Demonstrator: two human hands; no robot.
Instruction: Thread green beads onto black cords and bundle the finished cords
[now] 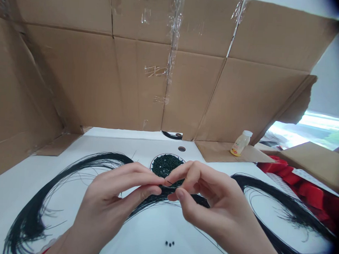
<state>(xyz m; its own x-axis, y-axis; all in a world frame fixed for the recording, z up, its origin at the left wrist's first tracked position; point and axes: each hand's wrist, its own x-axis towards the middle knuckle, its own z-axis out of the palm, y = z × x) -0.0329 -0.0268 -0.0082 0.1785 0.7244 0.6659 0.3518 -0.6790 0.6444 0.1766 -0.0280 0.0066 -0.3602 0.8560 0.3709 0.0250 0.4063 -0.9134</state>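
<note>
Pellets, three small dark ones (170, 244), lie on white table (139, 240), on the near side of the round dish (156, 157). Beyond them, the left hand (113, 196) and right hand (211, 191) almost meet just before this dish. The left thumb and forefinger are closed in a pinch, and a thin dark strand (169, 183) is at their tips. The right hand is half curled, its fingertips near the same strand; I cannot tell if they grip it. So the strand is between the two hands, at the dish's near edge.

Long black strands lie in a left bundle (33, 214), to the left of the dish, and a right bundle (280, 199), to its right; more pass behind the fingers. The dish holds many dark green pellets (167, 164). Farther to its right are red items (311, 193) and a small bottle (241, 143) on a cardboard flap (214, 152). Behind the dish rises a cardboard wall (137, 83).
</note>
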